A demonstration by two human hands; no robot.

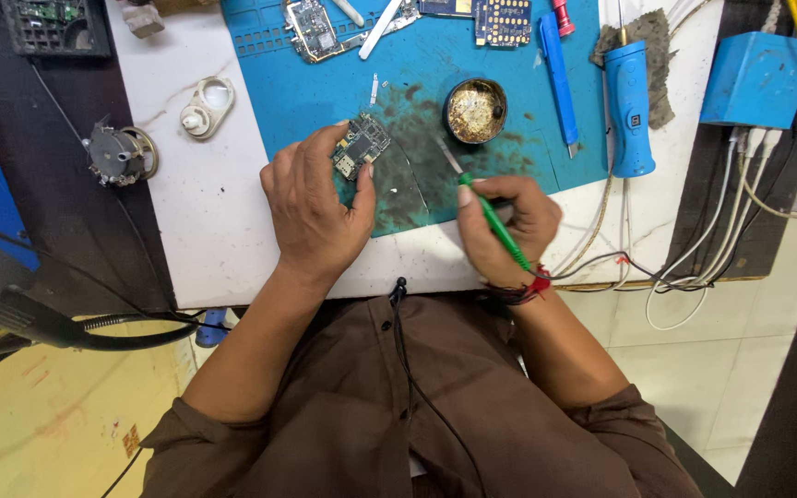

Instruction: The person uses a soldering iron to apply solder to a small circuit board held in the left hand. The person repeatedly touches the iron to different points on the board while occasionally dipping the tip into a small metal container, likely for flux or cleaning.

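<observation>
A small circuit board (360,146) sits pinched between the thumb and fingers of the left hand (314,207), held over the stained part of the blue work mat (417,74). At about three o'clock from it, the right hand (507,226) grips a green-handled screwdriver (483,205) like a pen, its metal tip pointing toward ten o'clock, near the board but apart from it. Just beyond the tip, at one o'clock, stands a round tin of brass cleaning wool (475,111). Further right lie a blue pry tool (557,78) and a blue handheld soldering tool (629,109). At nine o'clock, off the mat, rests a white plastic part (207,106).
</observation>
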